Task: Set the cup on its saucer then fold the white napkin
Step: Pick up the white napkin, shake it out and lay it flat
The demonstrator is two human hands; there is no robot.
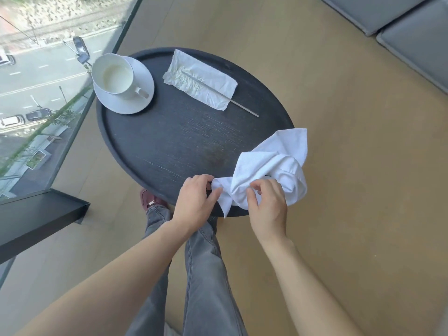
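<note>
A white cup (114, 75) with a little milky liquid stands on its white saucer (143, 76) at the far left of the round black table (169, 141). The white napkin (269, 166) lies crumpled at the table's near right edge, partly hanging over the rim. My left hand (196, 200) pinches the napkin's left corner. My right hand (266, 207) grips a fold of the napkin just to the right of it.
A crinkled paper wrapper (201, 78) with a thin metal stick (242, 106) lies at the back of the table. A glass wall (48, 93) runs along the left, with a dark ledge (41, 219) at its foot. Grey cushions (400, 25) sit at the far right. My legs stand below the table.
</note>
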